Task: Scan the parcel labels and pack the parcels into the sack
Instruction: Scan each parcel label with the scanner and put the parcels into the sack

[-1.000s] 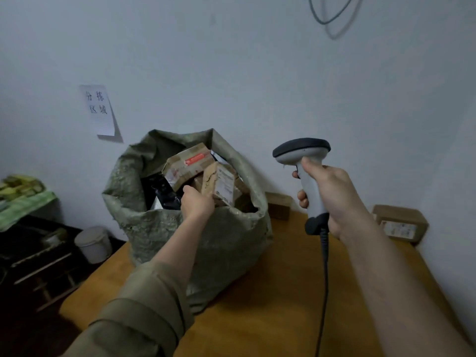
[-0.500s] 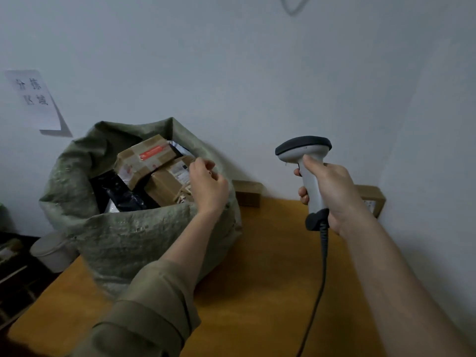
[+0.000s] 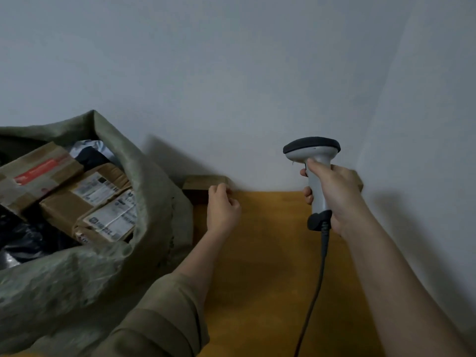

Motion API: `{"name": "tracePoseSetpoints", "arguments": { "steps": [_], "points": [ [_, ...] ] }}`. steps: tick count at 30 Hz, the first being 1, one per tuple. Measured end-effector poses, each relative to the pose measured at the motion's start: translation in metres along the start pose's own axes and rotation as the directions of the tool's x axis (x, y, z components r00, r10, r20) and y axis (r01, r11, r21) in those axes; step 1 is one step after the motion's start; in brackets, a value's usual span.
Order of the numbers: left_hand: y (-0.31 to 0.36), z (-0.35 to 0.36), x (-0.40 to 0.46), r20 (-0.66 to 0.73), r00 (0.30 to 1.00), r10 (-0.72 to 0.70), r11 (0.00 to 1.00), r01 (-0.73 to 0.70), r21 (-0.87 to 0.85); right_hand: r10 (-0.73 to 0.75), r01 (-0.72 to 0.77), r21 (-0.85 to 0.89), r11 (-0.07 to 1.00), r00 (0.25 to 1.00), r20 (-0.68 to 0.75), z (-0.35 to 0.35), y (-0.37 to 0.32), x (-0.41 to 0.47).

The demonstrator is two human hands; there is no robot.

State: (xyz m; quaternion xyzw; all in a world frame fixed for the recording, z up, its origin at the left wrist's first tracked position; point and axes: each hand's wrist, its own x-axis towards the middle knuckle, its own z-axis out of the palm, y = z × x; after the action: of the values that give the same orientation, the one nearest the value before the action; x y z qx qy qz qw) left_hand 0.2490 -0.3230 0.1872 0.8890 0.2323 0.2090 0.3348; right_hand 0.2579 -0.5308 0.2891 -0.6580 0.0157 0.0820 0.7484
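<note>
A green woven sack (image 3: 108,269) stands at the left on the wooden table (image 3: 265,266), holding several taped cardboard parcels (image 3: 85,199) with white labels. A small brown parcel (image 3: 204,182) lies against the wall just right of the sack. My left hand (image 3: 221,210) hovers at that parcel's front right corner, fingers loosely curled, holding nothing. My right hand (image 3: 332,197) grips the handle of a grey barcode scanner (image 3: 313,155), held upright over the table; its cable hangs down. Another parcel's edge (image 3: 360,182) peeks out behind my right hand.
A grey wall runs behind the table and another closes it off on the right. Black plastic bags (image 3: 28,243) lie inside the sack at the left. Bare tabletop lies between my two arms.
My left hand let go of the parcel in the sack and moved right to the small parcel by the wall. The view swung right. The scanner hand stayed put.
</note>
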Motion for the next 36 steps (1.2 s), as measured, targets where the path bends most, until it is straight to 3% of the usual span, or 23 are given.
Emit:
{"name": "tracePoseSetpoints", "arguments": {
  "steps": [5,11,17,22,26,28,30,32,33,34,36],
  "points": [
    [-0.016,0.055,0.022,0.196,0.974,-0.115,0.990,0.095,0.107,0.034,-0.033,-0.039,0.999,0.999,0.009,-0.007,0.019,0.055],
    [-0.046,0.099,0.083,0.273,0.941,-0.201,0.969,0.151,0.196,0.062,-0.059,-0.124,0.991,0.998,0.018,0.008,0.063,0.116],
    [-0.089,0.136,0.159,0.244,0.921,-0.303,0.925,0.222,0.309,0.130,-0.123,-0.169,0.978,0.991,0.029,0.027,0.108,0.159],
    [-0.126,0.168,0.206,0.191,0.935,-0.299,0.890,0.201,0.410,0.233,-0.224,-0.200,0.954,0.972,0.022,0.033,0.148,0.195],
    [-0.162,0.187,0.226,0.276,0.900,-0.337,0.835,0.150,0.529,0.278,-0.270,-0.220,0.937,0.960,0.007,0.031,0.177,0.212],
    [-0.168,0.196,0.224,0.253,0.925,-0.283,0.807,0.087,0.583,0.294,-0.290,-0.219,0.931,0.956,-0.015,0.030,0.188,0.219],
    [-0.166,0.202,0.212,0.113,0.994,-0.005,0.848,-0.056,0.528,0.316,-0.315,-0.205,0.926,0.948,-0.033,0.031,0.197,0.224],
    [-0.160,0.206,0.199,-0.021,0.946,0.324,0.866,-0.288,0.408,0.328,-0.328,-0.181,0.927,0.944,-0.033,0.034,0.201,0.228],
    [-0.157,0.208,0.196,-0.062,0.917,0.394,0.854,-0.340,0.395,0.330,-0.330,-0.171,0.928,0.943,-0.028,0.036,0.202,0.229],
    [-0.154,0.210,0.194,-0.070,0.921,0.384,0.853,-0.325,0.408,0.329,-0.328,-0.167,0.930,0.944,-0.022,0.037,0.203,0.230],
    [-0.148,0.213,0.194,0.016,0.995,0.098,0.885,-0.094,0.455,0.322,-0.320,-0.169,0.932,0.947,-0.012,0.034,0.205,0.230]
  ]
}}
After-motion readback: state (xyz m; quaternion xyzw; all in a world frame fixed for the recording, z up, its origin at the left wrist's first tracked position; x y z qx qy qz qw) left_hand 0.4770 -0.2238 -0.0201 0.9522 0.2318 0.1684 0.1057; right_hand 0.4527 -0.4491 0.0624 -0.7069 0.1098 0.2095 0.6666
